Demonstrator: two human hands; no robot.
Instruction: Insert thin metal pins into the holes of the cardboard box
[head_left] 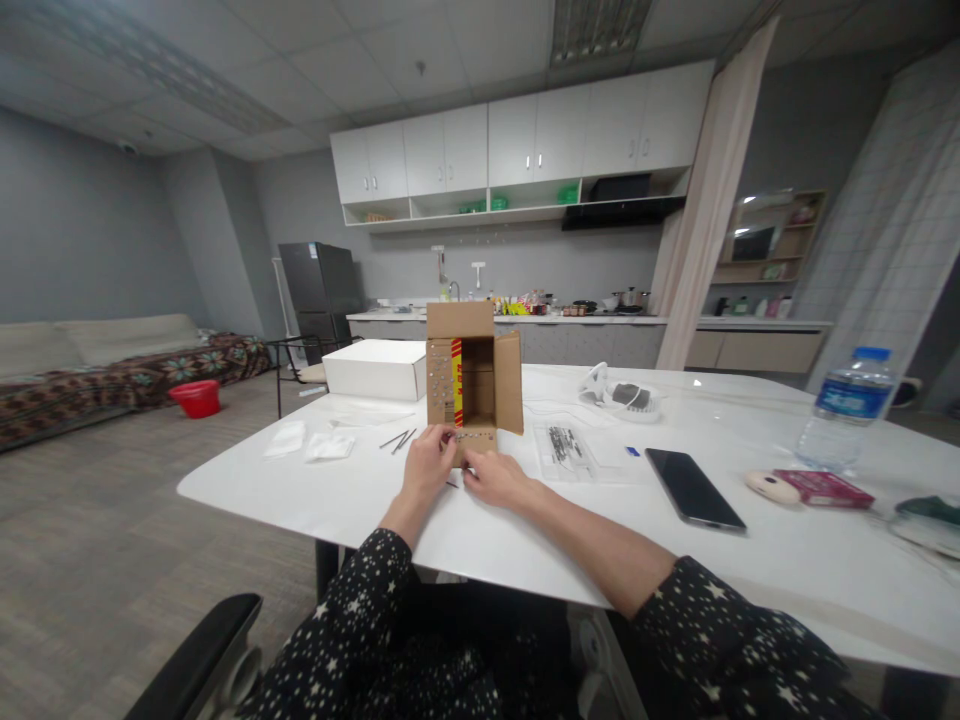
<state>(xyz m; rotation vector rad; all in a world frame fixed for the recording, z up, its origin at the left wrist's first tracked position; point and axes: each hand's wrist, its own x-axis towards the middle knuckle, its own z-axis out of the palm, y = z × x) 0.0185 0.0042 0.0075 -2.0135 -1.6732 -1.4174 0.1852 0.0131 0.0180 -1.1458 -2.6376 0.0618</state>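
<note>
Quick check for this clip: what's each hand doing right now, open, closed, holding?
Left hand: fingers curled by the cardboard box; grip can't be told.
Right hand: fingers bent by the front flap; grip can't be told.

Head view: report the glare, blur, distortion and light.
In the head view, the water bottle near the right edge leans outward, apparently wide-angle stretch; in the head view, small bright glints mark the white tabletop; in the head view, small print on the cardboard box is too soft to read; in the head view, the ceiling looks dim.
</note>
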